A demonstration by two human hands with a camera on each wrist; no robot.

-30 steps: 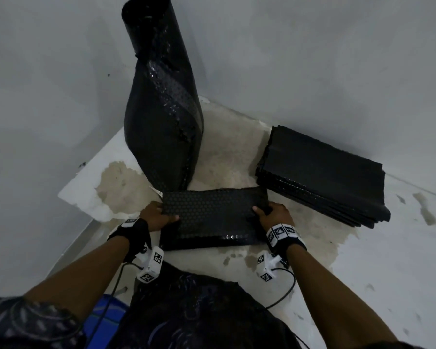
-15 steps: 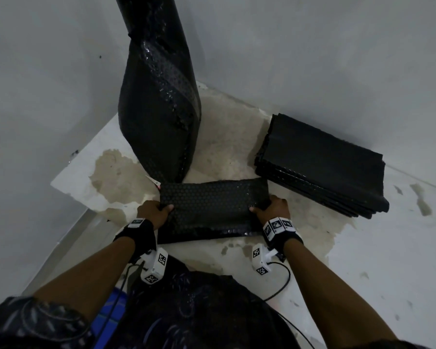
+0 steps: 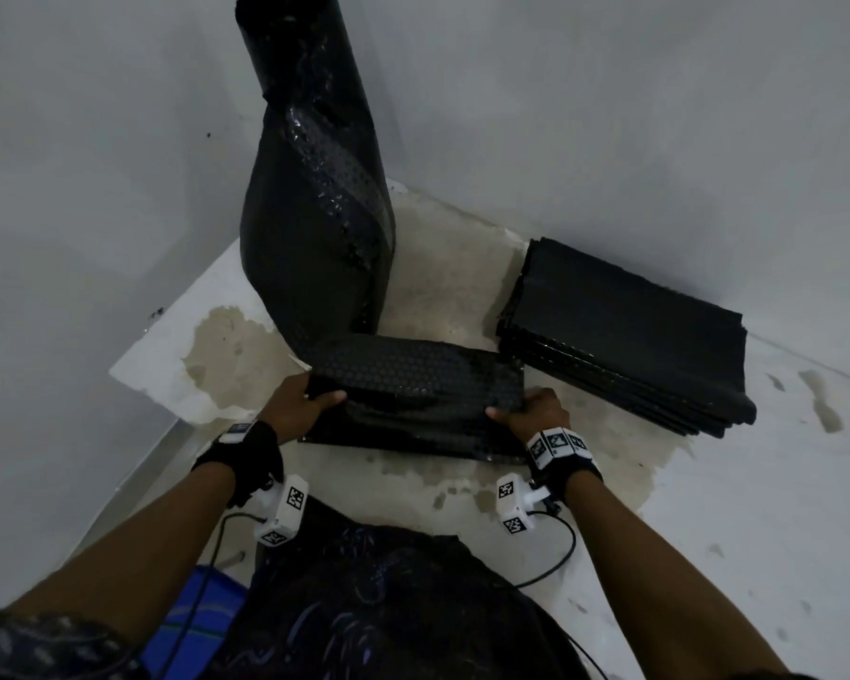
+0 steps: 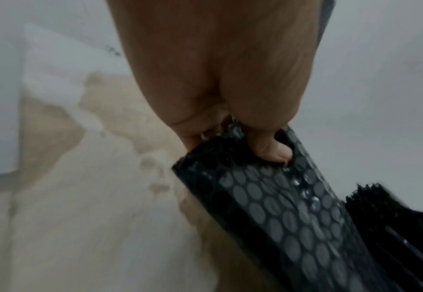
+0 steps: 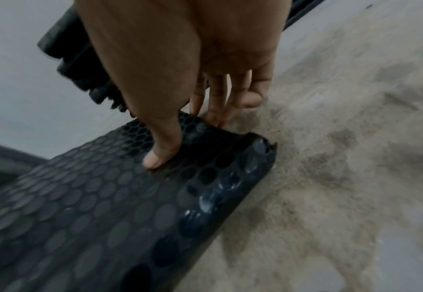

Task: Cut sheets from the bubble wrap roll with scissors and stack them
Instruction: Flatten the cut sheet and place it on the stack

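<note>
Fingers of left hand (image 3: 299, 404) and right hand (image 3: 536, 413) pinch unlabelled folded sheet (image 3: 423, 380).

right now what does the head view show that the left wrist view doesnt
Only the head view shows the tall black bubble wrap roll standing in the corner, the right hand gripping the folded sheet's far end, both wrist cameras and the person's lap.

Only the left wrist view shows, close up, the left hand's thumb pressed onto the sheet's bubbles while the fingers curl under its edge.

Both show the left hand, the folded sheet, the stack of cut sheets and the stained floor.
</note>
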